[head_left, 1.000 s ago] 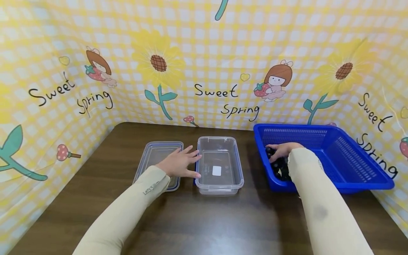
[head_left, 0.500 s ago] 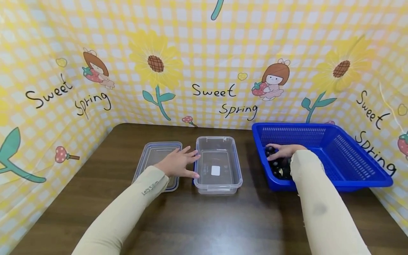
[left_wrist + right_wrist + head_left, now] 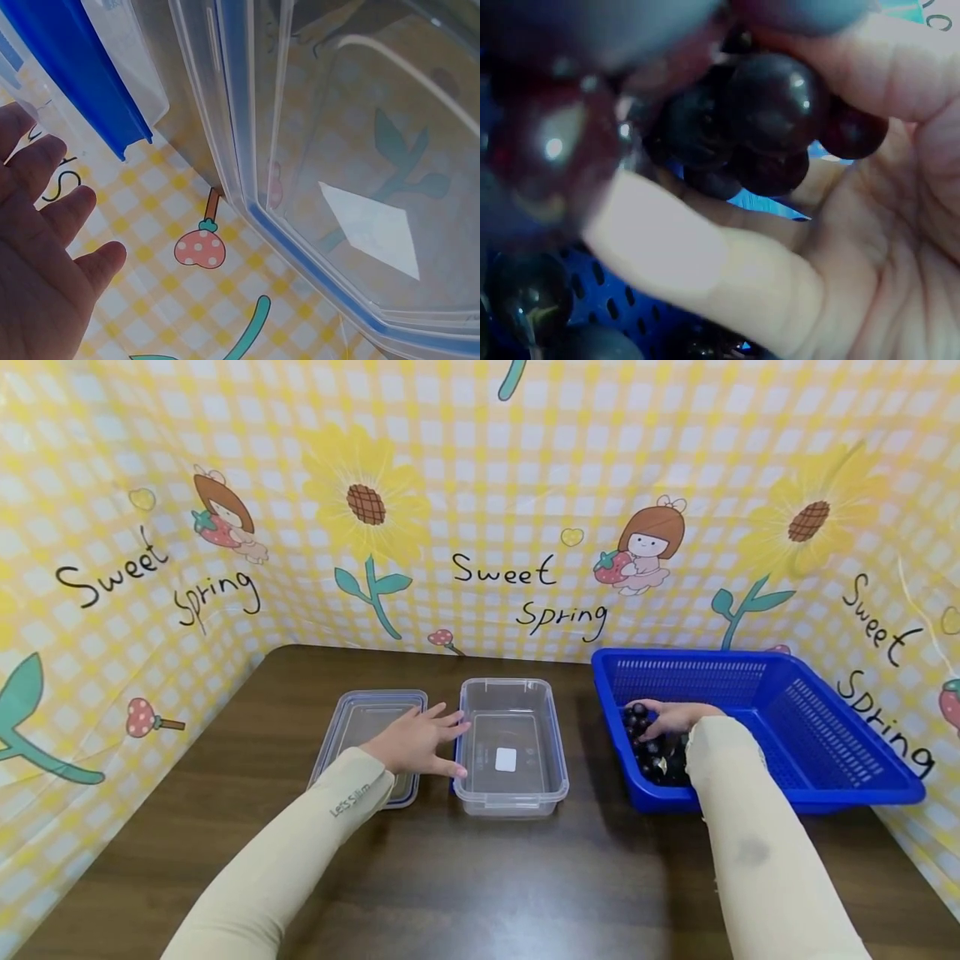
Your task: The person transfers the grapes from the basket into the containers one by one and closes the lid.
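My right hand [image 3: 671, 717] reaches into the left end of a blue basket [image 3: 795, 797]. Its thumb and fingers curl round dark grapes [image 3: 776, 101], as the right wrist view shows close up. Other dark grapes [image 3: 651, 768] lie below and beside it in the basket. My left hand [image 3: 411, 743] has its fingers spread, with fingertips right at the left rim of a clear plastic container [image 3: 513, 799]. A blue clip [image 3: 79, 71] on the container's side appears near these fingers in the left wrist view. Under the left wrist lies a clear lid [image 3: 352, 727] with a blue seal.
The container stands on a dark wooden table [image 3: 465, 877], between lid and basket, with a white label [image 3: 506, 760] on its bottom. A yellow checked cloth [image 3: 495, 485] with flowers encloses the back and both sides. The basket's right end reaches close to the cloth.
The fingers of my right hand have shifted slightly among the grapes, and more grapes show to the left of them. My left hand stays at the container rim.
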Available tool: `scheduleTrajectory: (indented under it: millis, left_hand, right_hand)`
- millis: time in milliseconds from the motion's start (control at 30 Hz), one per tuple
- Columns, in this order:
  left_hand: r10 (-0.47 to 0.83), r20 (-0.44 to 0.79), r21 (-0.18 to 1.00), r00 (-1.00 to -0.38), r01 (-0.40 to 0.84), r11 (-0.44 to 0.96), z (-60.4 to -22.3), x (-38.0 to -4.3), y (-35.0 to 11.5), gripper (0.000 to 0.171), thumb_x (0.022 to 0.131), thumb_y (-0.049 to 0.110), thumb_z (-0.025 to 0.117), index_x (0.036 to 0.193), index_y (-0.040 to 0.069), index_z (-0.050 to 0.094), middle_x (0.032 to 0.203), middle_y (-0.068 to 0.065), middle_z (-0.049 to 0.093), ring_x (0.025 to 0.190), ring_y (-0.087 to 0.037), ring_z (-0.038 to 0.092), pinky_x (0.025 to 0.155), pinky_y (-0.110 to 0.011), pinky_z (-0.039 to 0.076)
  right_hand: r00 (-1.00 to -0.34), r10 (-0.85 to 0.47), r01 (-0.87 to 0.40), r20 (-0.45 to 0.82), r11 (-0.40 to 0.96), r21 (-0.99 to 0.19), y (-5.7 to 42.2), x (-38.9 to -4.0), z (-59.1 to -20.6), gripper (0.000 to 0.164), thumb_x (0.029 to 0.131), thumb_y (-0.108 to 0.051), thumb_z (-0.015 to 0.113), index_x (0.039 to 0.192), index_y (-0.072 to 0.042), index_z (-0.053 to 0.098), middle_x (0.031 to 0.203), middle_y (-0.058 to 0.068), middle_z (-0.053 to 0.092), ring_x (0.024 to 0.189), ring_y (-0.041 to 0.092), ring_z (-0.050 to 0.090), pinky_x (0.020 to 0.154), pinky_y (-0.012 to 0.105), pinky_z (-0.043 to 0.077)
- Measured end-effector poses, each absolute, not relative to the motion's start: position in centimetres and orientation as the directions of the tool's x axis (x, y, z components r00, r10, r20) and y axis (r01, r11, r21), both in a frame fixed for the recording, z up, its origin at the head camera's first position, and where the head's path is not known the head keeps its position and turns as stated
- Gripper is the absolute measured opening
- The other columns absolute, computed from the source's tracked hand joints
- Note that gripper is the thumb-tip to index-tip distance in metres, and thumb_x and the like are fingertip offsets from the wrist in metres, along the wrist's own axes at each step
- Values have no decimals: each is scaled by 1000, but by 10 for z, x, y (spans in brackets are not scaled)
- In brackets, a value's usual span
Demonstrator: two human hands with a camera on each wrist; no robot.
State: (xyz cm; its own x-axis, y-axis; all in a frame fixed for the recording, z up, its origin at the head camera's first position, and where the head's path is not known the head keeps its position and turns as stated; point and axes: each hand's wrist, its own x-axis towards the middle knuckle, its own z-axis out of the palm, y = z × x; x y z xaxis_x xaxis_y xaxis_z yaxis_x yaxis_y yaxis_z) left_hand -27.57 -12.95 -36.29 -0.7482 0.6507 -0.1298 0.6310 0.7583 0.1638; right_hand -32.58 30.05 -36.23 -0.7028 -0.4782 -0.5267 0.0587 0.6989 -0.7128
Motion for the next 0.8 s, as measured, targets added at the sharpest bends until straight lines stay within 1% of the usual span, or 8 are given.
scheduleTrajectory:
  millis: [33,100,233,367,467,600,733,800]
  left_hand:
    - [651,-128,166,-748,631,758,-362,-276,-130,82,85,59,60,147,9,39,153,-10,29,141,-40,19,109,-63,15]
    - [654,-127,165,-746,634,756,-361,-276,-129,82,86,60,59,147,9,38,154,-10,28,141,-41,19,109,-63,16]
    - [657,-123,166,-744,637,753,-360,-278,-130,82,86,60,59,147,10,38,154,-10,27,140,-41,22,109,-63,16]
    - [657,-121,163,-744,638,753,-360,-279,-131,83,85,61,58,147,10,38,154,-11,27,139,-42,24,109,-63,17]
    - [659,-120,156,-742,642,751,-361,-279,-131,83,85,62,58,147,10,38,154,-11,28,139,-42,24,108,-63,17]
    - [659,-122,154,-742,641,752,-360,-278,-131,82,86,61,58,147,10,38,154,-10,28,139,-42,24,108,-63,18]
    - [655,-122,158,-745,637,754,-361,-277,-131,81,86,60,58,147,10,39,154,-10,28,139,-42,24,109,-63,18]
    - [657,-120,158,-744,639,753,-361,-278,-131,81,86,60,58,147,10,39,154,-10,28,139,-42,23,109,-63,18]
  right_hand:
    - [-703,-478,72,-526,688,-722,301,-325,-362,69,90,-3,55,145,3,13,138,35,23,117,45,45,85,49,51]
    - [-709,-474,91,-523,673,-734,301,-325,-361,69,87,1,53,144,4,13,135,34,27,112,42,48,80,45,54]
    - [-731,-436,141,-525,656,-741,301,-325,-359,70,84,7,51,144,1,17,134,31,26,109,39,48,70,38,57]
    - [-747,-404,157,-529,665,-730,300,-328,-358,69,82,10,49,144,1,20,133,30,23,106,37,46,70,36,57]
    - [-759,-393,130,-519,690,-712,300,-329,-358,67,83,9,50,143,2,22,132,31,25,95,30,52,66,33,57]
    - [-777,-382,96,-501,713,-694,299,-327,-357,64,84,7,52,143,2,25,134,32,25,83,24,56,62,31,57]
    - [-793,-375,80,-480,717,-693,296,-323,-355,63,85,4,53,142,2,27,136,33,26,81,24,57,61,32,57]
    - [-794,-375,85,-479,712,-697,295,-322,-355,63,86,3,53,143,3,26,134,34,27,78,24,59,60,33,56]
